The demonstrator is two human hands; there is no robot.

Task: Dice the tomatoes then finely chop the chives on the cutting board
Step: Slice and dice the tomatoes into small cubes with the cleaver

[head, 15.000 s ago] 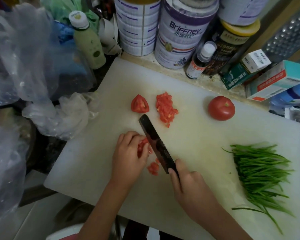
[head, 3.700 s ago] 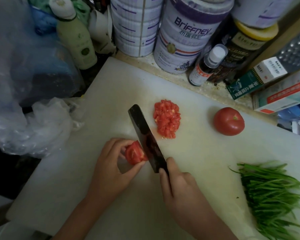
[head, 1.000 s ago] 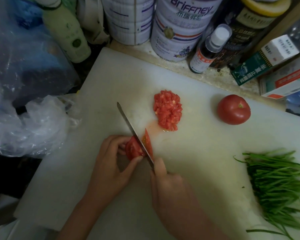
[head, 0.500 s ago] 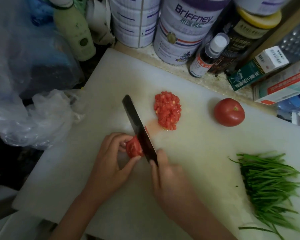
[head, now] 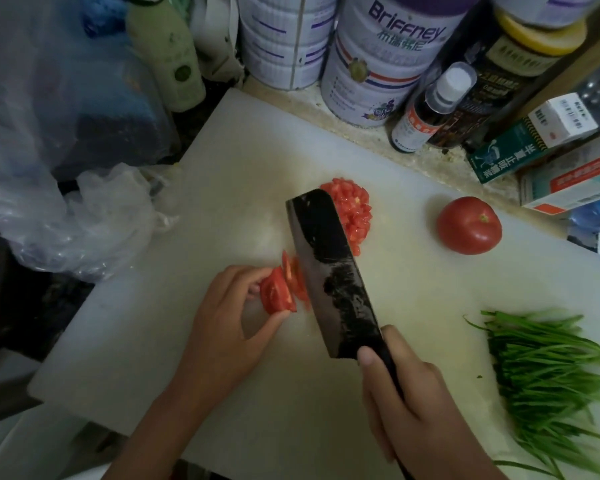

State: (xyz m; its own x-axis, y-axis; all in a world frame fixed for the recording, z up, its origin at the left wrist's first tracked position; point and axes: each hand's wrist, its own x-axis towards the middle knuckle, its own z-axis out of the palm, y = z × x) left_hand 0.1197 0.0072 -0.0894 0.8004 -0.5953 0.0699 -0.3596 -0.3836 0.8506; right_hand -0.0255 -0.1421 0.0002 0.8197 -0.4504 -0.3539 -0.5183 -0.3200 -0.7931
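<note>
On the white cutting board (head: 222, 375), my left hand (head: 222, 327) pinches a red tomato wedge (head: 276, 294) between thumb and fingers. Thin cut slices (head: 293, 275) lean beside it, against the blade. My right hand (head: 406, 403) grips the handle of a dark cleaver (head: 329, 271), whose broad blade is tilted flat-side up just right of the wedge. A pile of diced tomato (head: 352, 211) lies behind the blade tip, partly hidden by it. A whole tomato (head: 468, 225) sits at the back right. A bunch of green chives (head: 548, 375) lies at the right edge.
Large tins (head: 378, 57), a small white-capped bottle (head: 426, 109) and cardboard boxes (head: 534, 140) crowd the board's far edge. A pale green bottle (head: 170, 60) and crumpled plastic bags (head: 84, 220) sit to the left. The board's near left corner overhangs a dark gap.
The cleaver has lifted and tilted so its flat side faces up, shifted right of the wedge. Slices now stand separated from the wedge. The wedge in my left hand is thinner.
</note>
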